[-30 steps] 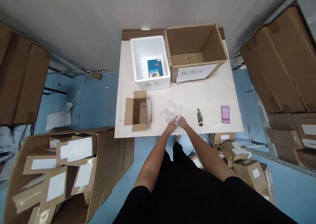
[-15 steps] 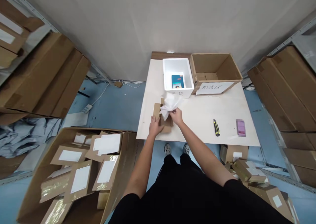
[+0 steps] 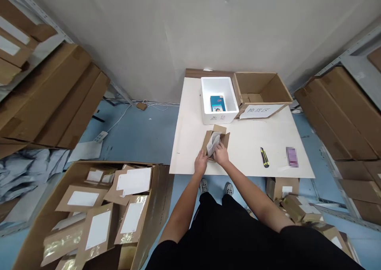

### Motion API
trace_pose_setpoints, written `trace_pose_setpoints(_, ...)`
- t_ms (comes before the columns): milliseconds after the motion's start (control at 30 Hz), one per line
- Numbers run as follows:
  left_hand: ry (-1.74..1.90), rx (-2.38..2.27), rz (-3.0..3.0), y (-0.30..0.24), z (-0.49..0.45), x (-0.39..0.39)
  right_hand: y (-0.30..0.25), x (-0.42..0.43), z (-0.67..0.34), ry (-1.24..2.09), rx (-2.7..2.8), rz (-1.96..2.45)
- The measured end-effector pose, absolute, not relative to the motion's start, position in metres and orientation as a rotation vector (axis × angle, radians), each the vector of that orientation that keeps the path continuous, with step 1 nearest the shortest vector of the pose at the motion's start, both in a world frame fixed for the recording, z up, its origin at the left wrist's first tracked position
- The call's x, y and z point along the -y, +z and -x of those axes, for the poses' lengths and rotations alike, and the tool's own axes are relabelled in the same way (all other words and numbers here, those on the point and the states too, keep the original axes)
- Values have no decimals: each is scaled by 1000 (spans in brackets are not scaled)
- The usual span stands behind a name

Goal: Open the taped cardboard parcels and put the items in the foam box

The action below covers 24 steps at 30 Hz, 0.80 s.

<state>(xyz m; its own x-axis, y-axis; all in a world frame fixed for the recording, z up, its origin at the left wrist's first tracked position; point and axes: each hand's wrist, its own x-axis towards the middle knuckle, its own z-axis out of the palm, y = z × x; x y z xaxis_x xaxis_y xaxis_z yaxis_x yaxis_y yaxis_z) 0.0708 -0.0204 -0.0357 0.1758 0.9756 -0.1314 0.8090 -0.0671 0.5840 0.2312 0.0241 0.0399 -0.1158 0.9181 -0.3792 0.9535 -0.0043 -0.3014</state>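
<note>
A small open cardboard box [image 3: 220, 129] stands near the front edge of the white table, its flaps up. Inside it lies a crumpled white wrapping sheet [image 3: 212, 143]. My left hand [image 3: 201, 163] grips the near left side of the box. Reaching into the opening from the right, my right hand [image 3: 221, 154] has its fingers closed on the sheet; the fingertips are partly hidden. Behind the box is a white foam box [image 3: 220, 118] holding a blue booklet-like item [image 3: 217, 103].
A larger open carton [image 3: 262, 77] with a handwritten sign is beside the foam box. A yellow-black box cutter [image 3: 264, 157] and a blurred purple item [image 3: 292, 157] lie to the right. On the floor at left, a big carton [image 3: 162, 182] holds several labelled parcels.
The white sheet has gone down from above into the small box, with my right hand following it. The box has turned and shifted right and is held by my left hand.
</note>
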Motion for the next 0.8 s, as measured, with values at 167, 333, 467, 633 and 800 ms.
trace_pose_setpoints(167,556,-1598,-2007,-15,-108,17,43,30,-295,-455,-2288,-2246)
trace_pose_setpoints(333,655,-1403,-2181,14,-177,4,38,57,-368,-363,-2175,-2575)
trace_pose_setpoints(467,666,-1236,-2293,38,-258,-4,49,73,-440,-195,-2198,-2879)
trace_pose_setpoints(633,687,-986,-2447,61,-391,12,65,128,-553,-34,-1958,-3217)
trace_pose_setpoints(800,645,-635,-2575,67,-544,69,69,225,-671,160,-1528,-3429)
